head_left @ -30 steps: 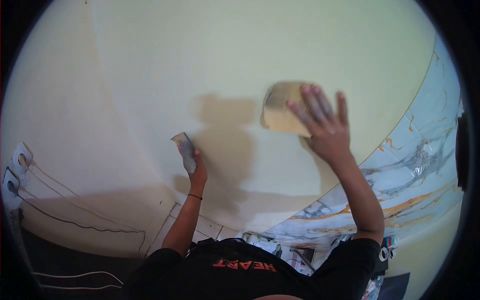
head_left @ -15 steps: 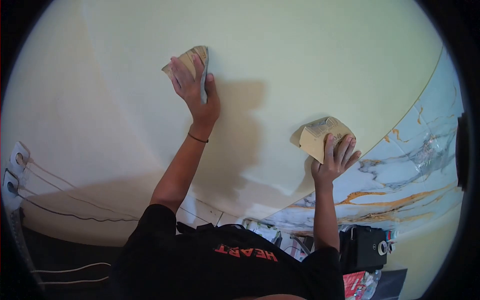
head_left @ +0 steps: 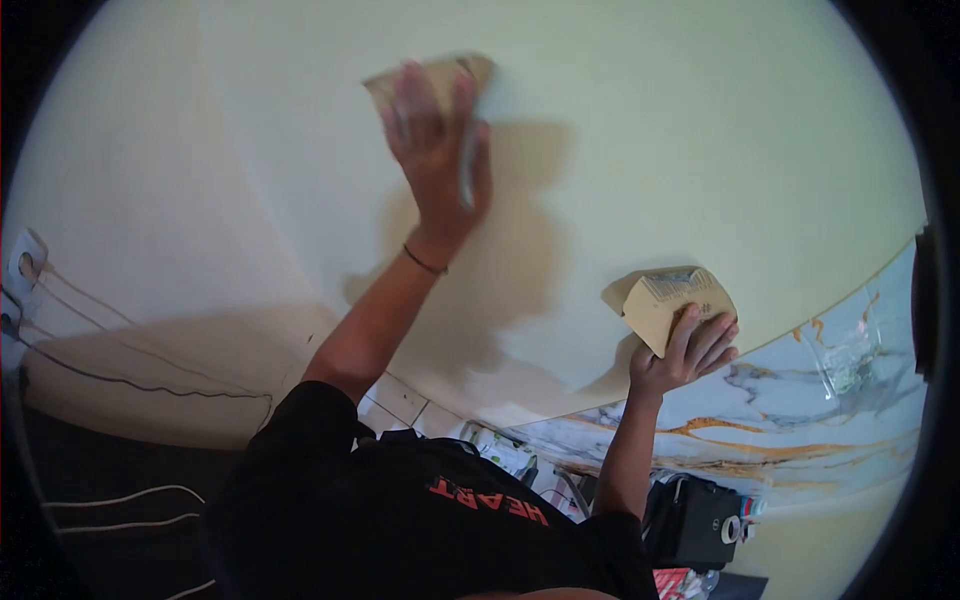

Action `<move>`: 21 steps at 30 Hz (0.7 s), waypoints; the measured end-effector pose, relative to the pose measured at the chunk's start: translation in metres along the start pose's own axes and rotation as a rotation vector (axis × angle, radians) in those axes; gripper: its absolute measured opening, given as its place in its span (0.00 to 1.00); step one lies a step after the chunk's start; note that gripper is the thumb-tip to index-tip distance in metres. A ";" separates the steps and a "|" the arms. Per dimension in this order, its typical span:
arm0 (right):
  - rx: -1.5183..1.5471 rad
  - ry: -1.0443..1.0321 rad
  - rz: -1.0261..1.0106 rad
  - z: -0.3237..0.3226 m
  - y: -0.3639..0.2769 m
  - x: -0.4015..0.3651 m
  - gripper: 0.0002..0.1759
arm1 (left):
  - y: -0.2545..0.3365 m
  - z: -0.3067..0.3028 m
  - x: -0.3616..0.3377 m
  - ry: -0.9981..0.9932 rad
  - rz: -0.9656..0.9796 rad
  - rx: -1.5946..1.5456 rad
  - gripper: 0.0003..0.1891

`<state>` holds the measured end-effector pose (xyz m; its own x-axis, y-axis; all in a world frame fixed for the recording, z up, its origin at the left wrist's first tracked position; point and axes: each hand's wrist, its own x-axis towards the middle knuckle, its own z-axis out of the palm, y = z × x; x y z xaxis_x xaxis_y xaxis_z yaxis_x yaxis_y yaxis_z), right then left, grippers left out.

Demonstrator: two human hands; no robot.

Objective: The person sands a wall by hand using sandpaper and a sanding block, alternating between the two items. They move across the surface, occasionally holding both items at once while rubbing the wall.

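Observation:
My left hand, blurred by motion, presses a folded sheet of sandpaper against the cream wall. Its fingers lie over the brown backing, and a greyish edge of the sheet shows beside the thumb. Lower on the right, my right hand holds a second folded sheet of sandpaper on the same wall, just above the marble-patterned panel. Print shows on the brown back of this sheet, and one edge stands off the wall. The palms and the sheets' wall-facing sides are hidden.
Marble-patterned panelling borders the wall at the right. Sockets with plugged-in cables are at the far left. Below on the right lie a black bag and a roll of tape. Dark shadows of my arms fall on the wall.
My left hand has moved up and to the right in view with its sandpaper. The right hand appears slightly lower and further right. The whole view has shifted and turned a little.

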<state>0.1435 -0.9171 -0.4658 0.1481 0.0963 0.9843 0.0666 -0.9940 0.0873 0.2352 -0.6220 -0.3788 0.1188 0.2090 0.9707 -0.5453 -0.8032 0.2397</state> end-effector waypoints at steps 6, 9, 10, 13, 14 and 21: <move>-0.032 0.019 0.024 0.005 0.003 -0.008 0.28 | -0.002 -0.012 -0.120 -0.218 0.072 0.081 0.25; -0.007 0.017 0.000 0.003 0.002 -0.004 0.29 | -0.020 -0.018 -0.090 -0.235 0.052 0.034 0.23; -0.041 0.031 -0.016 0.003 0.002 -0.003 0.28 | -0.027 -0.021 -0.066 -0.219 0.018 0.023 0.24; -0.078 0.045 -0.017 0.005 -0.001 -0.007 0.27 | -0.047 -0.020 -0.018 0.009 -0.089 -0.056 0.24; -0.083 0.048 0.010 0.006 -0.002 -0.010 0.27 | -0.046 -0.019 -0.020 0.011 -0.089 -0.055 0.24; -0.084 0.058 0.018 0.006 -0.005 -0.017 0.28 | -0.036 -0.032 -0.135 -0.283 -0.121 0.080 0.26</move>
<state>0.1470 -0.9137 -0.4843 0.0914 0.0772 0.9928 -0.0189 -0.9967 0.0792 0.2117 -0.6038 -0.5191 0.4109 0.1509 0.8991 -0.4479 -0.8256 0.3433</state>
